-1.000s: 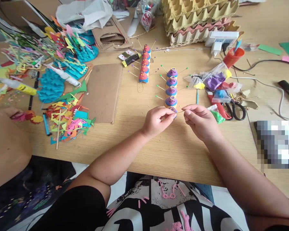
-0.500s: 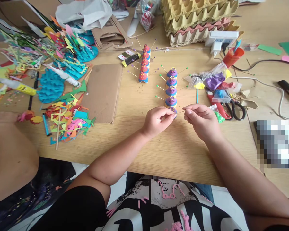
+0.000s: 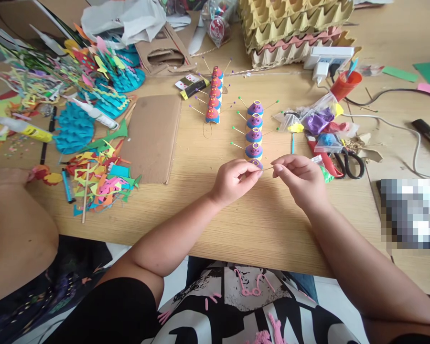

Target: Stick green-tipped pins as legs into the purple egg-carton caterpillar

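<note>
Between my two hands runs a thin, light-brown stick [image 3: 268, 168], perhaps a toothpick. My left hand [image 3: 235, 180] pinches around its left end, and my right hand [image 3: 298, 180] pinches its right end. Just behind my left fingertips stands a purple and blue row of egg-carton cups [image 3: 254, 136] with yellow rings and green-tipped sticks poking out of its sides. The nearest cup is partly covered by my left hand. Farther back on the left is a red and blue egg-carton row [image 3: 215, 95] with purple-tipped sticks.
Bags of coloured clay [image 3: 318, 119] and black-handled scissors [image 3: 351, 165] lie to the right, near an orange cup [image 3: 346, 85]. Egg trays [image 3: 294, 33] are stacked behind. Cardboard [image 3: 152, 138] and paper scraps [image 3: 107, 179] lie left. Another person's arm [image 3: 17, 210] rests at far left.
My right fingers have shifted slightly on the thin stick, with the thumb tilted a little. My left hand holds its place. The rest of the table looks the same.
</note>
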The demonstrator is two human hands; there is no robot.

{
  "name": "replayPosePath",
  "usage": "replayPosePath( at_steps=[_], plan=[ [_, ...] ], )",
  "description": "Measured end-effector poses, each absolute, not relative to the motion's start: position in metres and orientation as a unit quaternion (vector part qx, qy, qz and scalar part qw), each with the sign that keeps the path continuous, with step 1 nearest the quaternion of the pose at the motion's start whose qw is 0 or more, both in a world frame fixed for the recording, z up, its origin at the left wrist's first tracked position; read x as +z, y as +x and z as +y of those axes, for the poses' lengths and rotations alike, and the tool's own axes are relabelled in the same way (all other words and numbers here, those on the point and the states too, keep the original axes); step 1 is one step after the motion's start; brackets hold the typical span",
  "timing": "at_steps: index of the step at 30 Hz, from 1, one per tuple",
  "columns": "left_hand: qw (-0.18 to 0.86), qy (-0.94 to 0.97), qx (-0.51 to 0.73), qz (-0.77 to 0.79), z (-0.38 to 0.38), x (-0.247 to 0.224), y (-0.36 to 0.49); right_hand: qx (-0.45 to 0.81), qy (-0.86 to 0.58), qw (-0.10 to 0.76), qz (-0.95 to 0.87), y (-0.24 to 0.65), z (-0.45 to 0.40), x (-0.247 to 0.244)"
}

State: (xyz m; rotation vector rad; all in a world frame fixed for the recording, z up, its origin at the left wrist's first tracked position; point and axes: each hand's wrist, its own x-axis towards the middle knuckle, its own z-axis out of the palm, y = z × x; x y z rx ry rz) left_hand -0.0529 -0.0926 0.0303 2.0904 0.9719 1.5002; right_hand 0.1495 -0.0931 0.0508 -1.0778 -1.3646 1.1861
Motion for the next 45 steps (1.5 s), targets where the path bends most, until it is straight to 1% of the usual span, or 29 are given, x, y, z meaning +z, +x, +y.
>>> replayPosePath(
  at_steps=[7, 10, 15, 21, 29, 35, 41, 45],
  plan=[
    [0.187, 0.738, 0.539, 0.361, -0.093, 0.031, -0.052, 0.408, -0.471, 0.469, -0.626, 0.152, -0.096, 0.049],
    [0.189, 0.738, 0.534, 0.367, -0.093, 0.031, -0.052, 0.392, -0.464, 0.466, -0.644, 0.154, -0.096, 0.052],
    [0.197, 0.732, 0.542, 0.363, -0.092, 0.03, -0.052, 0.414, -0.44, 0.465, -0.647, 0.155, -0.095, 0.053],
    [0.202, 0.73, 0.541, 0.365, -0.093, 0.029, -0.052, 0.39, -0.455, 0.468, -0.649, 0.155, -0.095, 0.05],
    [0.245, 0.717, 0.532, 0.377, -0.093, 0.029, -0.053, 0.453, -0.448, 0.482, -0.602, 0.154, -0.094, 0.058],
    [0.255, 0.727, 0.522, 0.367, -0.094, 0.032, -0.052, 0.464, -0.44, 0.492, -0.591, 0.152, -0.093, 0.057],
    [0.25, 0.725, 0.526, 0.367, -0.093, 0.031, -0.053, 0.498, -0.441, 0.473, -0.577, 0.156, -0.092, 0.057],
    [0.239, 0.73, 0.522, 0.371, -0.094, 0.03, -0.053, 0.477, -0.466, 0.455, -0.59, 0.154, -0.094, 0.06]
  ],
)
